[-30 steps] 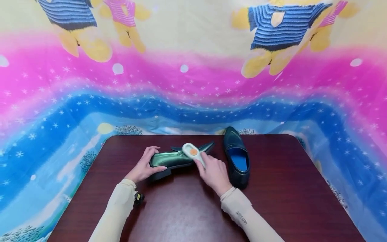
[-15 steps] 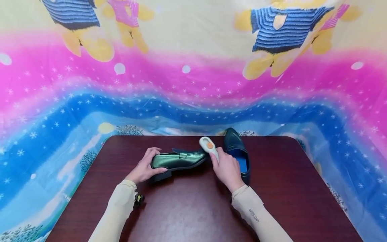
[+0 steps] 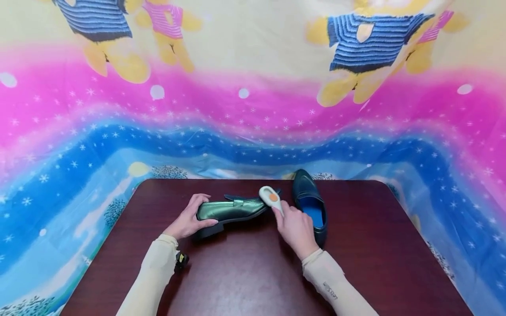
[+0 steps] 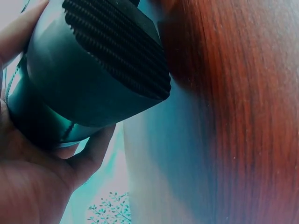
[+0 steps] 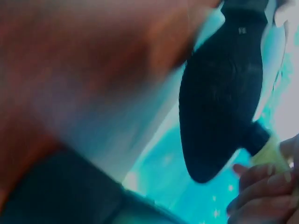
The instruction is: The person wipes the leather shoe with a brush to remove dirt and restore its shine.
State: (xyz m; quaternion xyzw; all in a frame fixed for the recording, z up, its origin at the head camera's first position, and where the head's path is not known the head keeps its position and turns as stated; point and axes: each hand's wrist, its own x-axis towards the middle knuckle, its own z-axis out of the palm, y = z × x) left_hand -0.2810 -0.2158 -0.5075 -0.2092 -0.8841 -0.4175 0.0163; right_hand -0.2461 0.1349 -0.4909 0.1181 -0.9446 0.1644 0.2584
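Observation:
A shiny dark green loafer (image 3: 227,212) points its toe to the right in the head view. My left hand (image 3: 187,220) grips it round the heel end, thumb on the near side. In the left wrist view the ridged heel (image 4: 117,51) is tilted toward the camera, above the tabletop. My right hand (image 3: 296,227) holds a brush (image 3: 272,198) with a pale handle and an orange spot, over the loafer's toe. Dark bristles (image 5: 256,138) meet the toe's edge beside the sole (image 5: 219,98) in the right wrist view.
A second green loafer (image 3: 303,186) with a blue insole lies just right of my right hand, its toe toward the back edge. Both stand over a dark red-brown wooden table (image 3: 237,272). A printed cloth (image 3: 245,131) hangs behind and around it.
The brush went right from the loafer's strap area past the toe, then came slightly back left onto the toe. My left hand and the held loafer stay nearly still.

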